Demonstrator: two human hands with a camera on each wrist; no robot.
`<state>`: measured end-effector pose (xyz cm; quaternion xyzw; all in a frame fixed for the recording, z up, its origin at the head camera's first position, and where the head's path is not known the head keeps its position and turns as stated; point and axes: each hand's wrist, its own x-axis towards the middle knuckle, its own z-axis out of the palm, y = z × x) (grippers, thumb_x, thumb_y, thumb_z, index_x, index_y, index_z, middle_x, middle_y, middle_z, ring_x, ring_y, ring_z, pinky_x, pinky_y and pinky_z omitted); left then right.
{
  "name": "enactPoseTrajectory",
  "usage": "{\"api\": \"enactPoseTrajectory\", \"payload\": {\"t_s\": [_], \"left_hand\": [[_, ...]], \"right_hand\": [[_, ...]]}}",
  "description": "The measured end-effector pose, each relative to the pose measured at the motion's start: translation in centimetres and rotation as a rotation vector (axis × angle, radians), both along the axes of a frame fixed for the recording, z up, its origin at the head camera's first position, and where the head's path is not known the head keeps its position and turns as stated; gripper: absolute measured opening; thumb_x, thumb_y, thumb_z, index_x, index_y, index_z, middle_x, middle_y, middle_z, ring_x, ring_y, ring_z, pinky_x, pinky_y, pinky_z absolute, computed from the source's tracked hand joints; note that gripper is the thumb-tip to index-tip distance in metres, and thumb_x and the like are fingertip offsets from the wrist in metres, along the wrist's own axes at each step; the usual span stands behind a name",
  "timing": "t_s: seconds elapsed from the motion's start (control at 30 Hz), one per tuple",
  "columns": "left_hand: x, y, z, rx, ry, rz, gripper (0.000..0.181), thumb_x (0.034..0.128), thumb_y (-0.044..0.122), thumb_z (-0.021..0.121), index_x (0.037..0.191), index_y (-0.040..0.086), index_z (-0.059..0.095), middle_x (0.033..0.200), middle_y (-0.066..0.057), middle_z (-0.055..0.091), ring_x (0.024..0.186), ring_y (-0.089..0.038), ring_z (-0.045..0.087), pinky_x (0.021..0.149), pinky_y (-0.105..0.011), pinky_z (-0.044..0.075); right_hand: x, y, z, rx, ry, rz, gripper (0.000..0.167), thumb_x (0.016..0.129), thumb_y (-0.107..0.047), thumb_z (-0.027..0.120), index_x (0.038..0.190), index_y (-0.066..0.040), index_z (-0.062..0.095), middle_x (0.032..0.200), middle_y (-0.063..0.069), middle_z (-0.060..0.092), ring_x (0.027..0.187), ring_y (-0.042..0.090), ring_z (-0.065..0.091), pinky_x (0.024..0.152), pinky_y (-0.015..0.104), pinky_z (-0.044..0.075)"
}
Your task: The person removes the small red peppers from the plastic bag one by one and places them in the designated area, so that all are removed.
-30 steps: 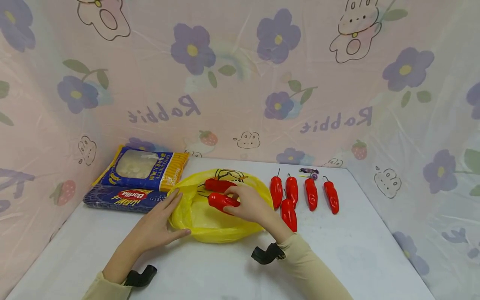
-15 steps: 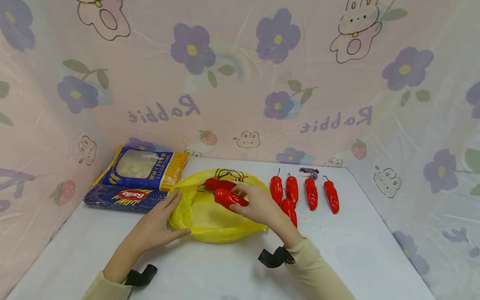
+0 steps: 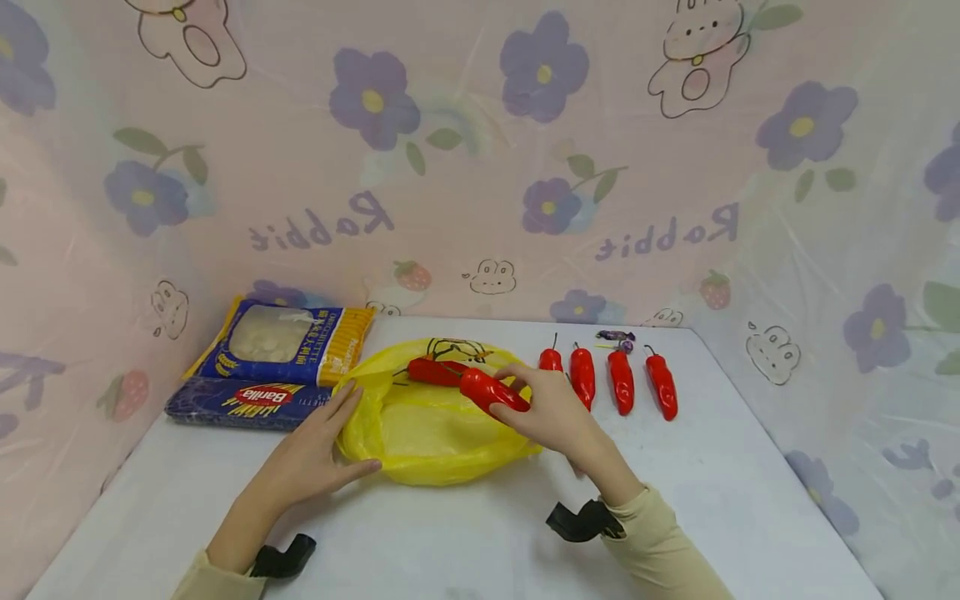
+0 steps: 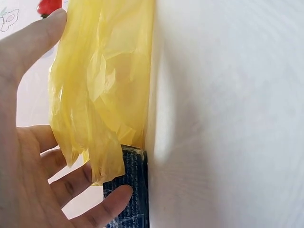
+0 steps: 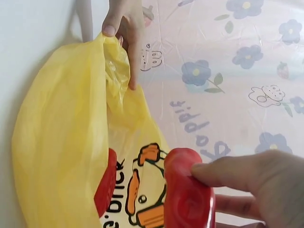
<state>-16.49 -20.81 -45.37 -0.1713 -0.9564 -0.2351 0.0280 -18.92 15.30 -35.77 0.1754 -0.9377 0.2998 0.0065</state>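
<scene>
In the head view my right hand [image 3: 551, 408] pinches a red chili pepper [image 3: 491, 390] between thumb and fingers, above the right side of a yellow plastic bag [image 3: 420, 467]. The right wrist view shows this pepper [image 5: 187, 190] close up, outside the bag's mouth. Another red pepper [image 3: 431, 371] lies in the bag, partly hidden. My left hand [image 3: 311, 454] has its fingers spread against the bag's left rim, thumb at the front edge. In the left wrist view the fingers [image 4: 71, 185] are extended and touch the thin yellow plastic [image 4: 102, 95].
Several red peppers [image 3: 621, 383] lie on the white table [image 3: 712, 500] right of the bag, some partly hidden by my right hand. Small wrapped candies [image 3: 617, 337] sit behind them. An orecchiette packet [image 3: 273, 342] rests on a Barilla spaghetti pack [image 3: 232, 404] at left.
My right hand has moved right with the pepper, from over the bag's middle toward its right rim. My left hand keeps its place at the bag. The head view has shifted slightly.
</scene>
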Motion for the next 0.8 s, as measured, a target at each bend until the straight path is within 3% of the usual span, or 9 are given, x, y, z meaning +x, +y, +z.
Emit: {"api": "enactPoseTrajectory", "payload": {"t_s": [0.17,0.4,0.63,0.8], "left_hand": [[0.1,0.1,0.0,-0.002,-0.002,0.001,0.118,0.0833,0.08,0.071,0.167,0.007,0.032,0.175,-0.015,0.024,0.153,-0.051,0.034,0.116,-0.072,0.038],[0.1,0.0,0.0,0.004,0.005,-0.004,0.117,0.0834,0.079,0.072,0.167,0.006,0.032,0.175,-0.016,0.024,0.152,-0.051,0.035,0.116,-0.072,0.038],[0.1,0.1,-0.1,0.007,0.005,-0.002,0.117,0.0833,0.078,0.073,0.167,0.007,0.032,0.175,-0.016,0.025,0.152,-0.051,0.036,0.116,-0.072,0.039],[0.1,0.1,0.0,0.004,0.01,0.0,0.117,0.083,0.078,0.073,0.167,0.007,0.033,0.175,-0.016,0.025,0.151,-0.051,0.037,0.115,-0.072,0.04]], "right_hand": [[0.3,1.8,-0.3,-0.009,0.043,-0.04,0.041,0.091,-0.03,0.084,0.127,-0.015,0.072,0.105,0.008,0.076,0.086,0.02,0.066,0.068,0.03,0.064],[0.4,3.4,-0.4,-0.008,0.078,-0.074,0.042,0.091,-0.03,0.084,0.127,-0.012,0.071,0.103,0.01,0.076,0.07,0.017,0.06,0.063,0.029,0.061],[0.8,4.7,-0.5,0.026,0.088,-0.146,0.045,0.09,-0.03,0.085,0.129,-0.011,0.071,0.109,0.013,0.076,0.09,0.027,0.069,0.072,0.039,0.067],[1.0,5.9,-0.7,0.035,0.122,-0.169,0.045,0.091,-0.028,0.084,0.128,-0.008,0.07,0.104,0.016,0.077,0.084,0.025,0.068,0.069,0.039,0.067]]}}
